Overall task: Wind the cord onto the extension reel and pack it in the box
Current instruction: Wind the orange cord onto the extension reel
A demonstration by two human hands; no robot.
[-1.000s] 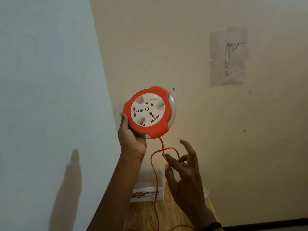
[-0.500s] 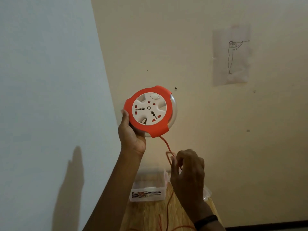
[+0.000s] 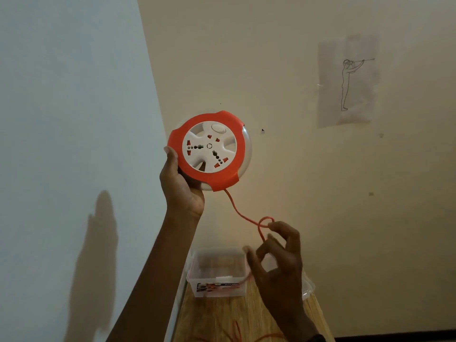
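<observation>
Two walls meet in a corner, pale blue-grey on the left (image 3: pixel 69 119) and matte cream on the right (image 3: pixel 296 193), the latter carrying a thin sheet of paper (image 3: pixel 346 82) with a line drawing of a standing figure. Below, a wooden bench (image 3: pixel 222 317) with fine straw-coloured grain shows at the frame bottom. On it sits the box (image 3: pixel 217 275), clear rigid plastic, rectangular with rounded corners, open-topped, a printed label on its near face; likely parked there ready to take the reel. The person's left hand (image 3: pixel 182 191) holds the extension reel (image 3: pixel 209 150) up in front of the wall, well above the box, palm cupping its lower left rim, thumb along the edge; its fingers lie behind the disc, so their spread cannot be told. The reel is a glossy round disc: orange outer ring, white spoked socket face with small orange shutters and an oval button, a translucent band at the right edge. Held face-on, presumably so the cord exit points down. The orange cord (image 3: pixel 237 208), thin and round, leaves the reel's bottom, sags, and forms a small loop at the right hand (image 3: pixel 278 265). That hand's fingers (image 3: pixel 278 225) are loosely curled, pinching the cord near the loop, apparently to work out a kink before winding. More cord trails slack on the bench.
</observation>
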